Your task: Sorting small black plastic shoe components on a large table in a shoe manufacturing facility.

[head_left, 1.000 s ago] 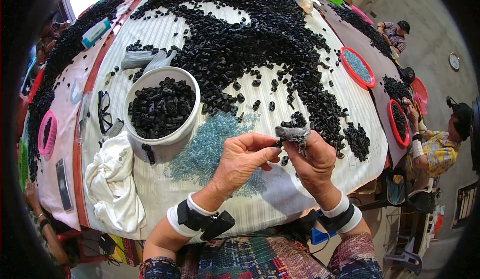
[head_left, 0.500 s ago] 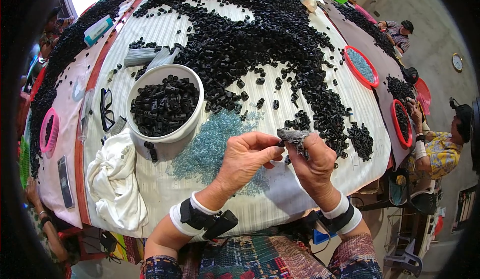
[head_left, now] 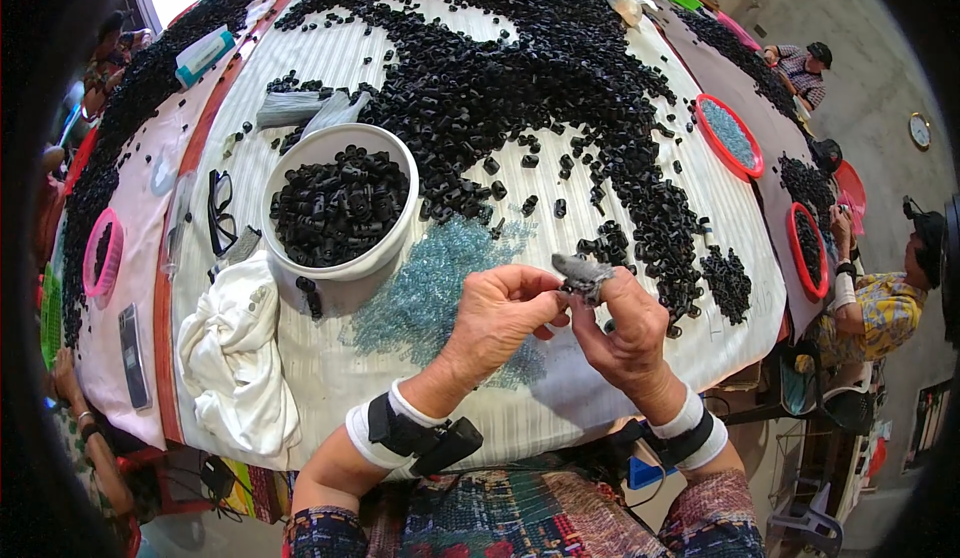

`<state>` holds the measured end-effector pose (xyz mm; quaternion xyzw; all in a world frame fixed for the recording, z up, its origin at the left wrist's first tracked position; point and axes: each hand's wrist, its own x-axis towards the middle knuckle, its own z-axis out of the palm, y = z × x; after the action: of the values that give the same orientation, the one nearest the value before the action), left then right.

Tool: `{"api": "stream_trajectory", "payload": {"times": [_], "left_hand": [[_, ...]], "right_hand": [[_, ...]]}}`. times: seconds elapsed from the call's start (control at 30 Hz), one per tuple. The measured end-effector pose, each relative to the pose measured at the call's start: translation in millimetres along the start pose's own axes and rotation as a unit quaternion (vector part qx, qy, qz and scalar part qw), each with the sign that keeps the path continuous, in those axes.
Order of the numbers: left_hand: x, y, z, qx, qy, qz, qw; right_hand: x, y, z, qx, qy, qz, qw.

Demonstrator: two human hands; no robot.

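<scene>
A grey bundle (head_left: 583,270) is held in the right hand (head_left: 630,333) above the near right of the tabletop (head_left: 335,398). The left hand (head_left: 500,310) is narrowed beside it; whether anything is pinched cannot be told. Blue beads (head_left: 425,283) are heaped to the left, near a white bowl (head_left: 350,267) filled with black pieces (head_left: 340,203).

Looking steeply down and forward from the person's head, rather near above the bare left hand (head_left: 508,310) and the bare right hand (head_left: 630,333), yet wide enough to include the broad table under white striped cloth (head_left: 325,378) and, farther at right, the plain grey wall (head_left: 855,83).
</scene>
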<state>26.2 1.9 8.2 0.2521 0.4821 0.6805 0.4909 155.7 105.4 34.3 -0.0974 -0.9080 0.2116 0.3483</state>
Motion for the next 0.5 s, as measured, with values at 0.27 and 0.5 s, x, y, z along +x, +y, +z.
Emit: {"api": "stream_trajectory", "payload": {"times": [0.27,0.5], "left_hand": [[3,-2,-4,-0.058,0.003,-0.024,0.998],[2,-2,-4,-0.053,0.015,-0.028,0.998]], "right_hand": [[8,-4,7,-0.024,-0.011,-0.031,0.999],[5,-4,10,-0.080,-0.030,-0.030,0.996]]}}
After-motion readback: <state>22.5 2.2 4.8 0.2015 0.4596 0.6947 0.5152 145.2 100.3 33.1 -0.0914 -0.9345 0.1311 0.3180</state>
